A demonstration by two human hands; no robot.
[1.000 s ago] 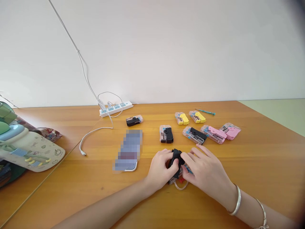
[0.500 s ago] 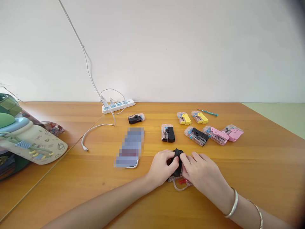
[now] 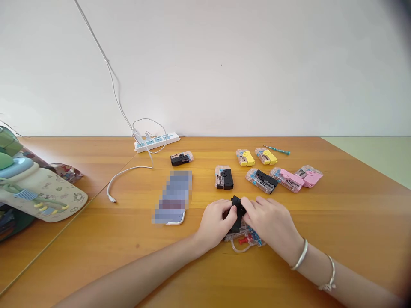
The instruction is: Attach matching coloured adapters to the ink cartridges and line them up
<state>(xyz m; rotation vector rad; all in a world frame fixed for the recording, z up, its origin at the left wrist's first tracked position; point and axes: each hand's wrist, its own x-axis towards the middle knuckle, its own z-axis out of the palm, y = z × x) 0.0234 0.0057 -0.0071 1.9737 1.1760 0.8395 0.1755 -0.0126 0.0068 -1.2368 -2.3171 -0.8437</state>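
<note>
At the front middle of the table, a toy gun (image 3: 236, 222) of clear plastic with a black part lies between my two hands. Its clear loop, red trigger and some blue inner parts show beneath the fingers. My left hand (image 3: 216, 223) is closed, thumb and fingers gripping the black part from the left. From the right, my right hand (image 3: 269, 224) has its fingers bent over the upper end of the same black part; its fingertips are partly hidden. Just beyond the hands lies a folded black-and-clear toy gun (image 3: 224, 178).
Further folded toy guns lie behind: black (image 3: 262, 180), pink (image 3: 289, 179), yellow (image 3: 245, 158). A teal screwdriver (image 3: 278, 150) is at the back. Left are a phone (image 3: 175, 196), a power strip (image 3: 157, 142), a white cable (image 3: 128, 170) and a cream-coloured bottle (image 3: 54, 188).
My right hand has shifted slightly up and away from the clear body, so more of the blue parts shows. The camera view has moved slightly. My left hand keeps its grip.
</note>
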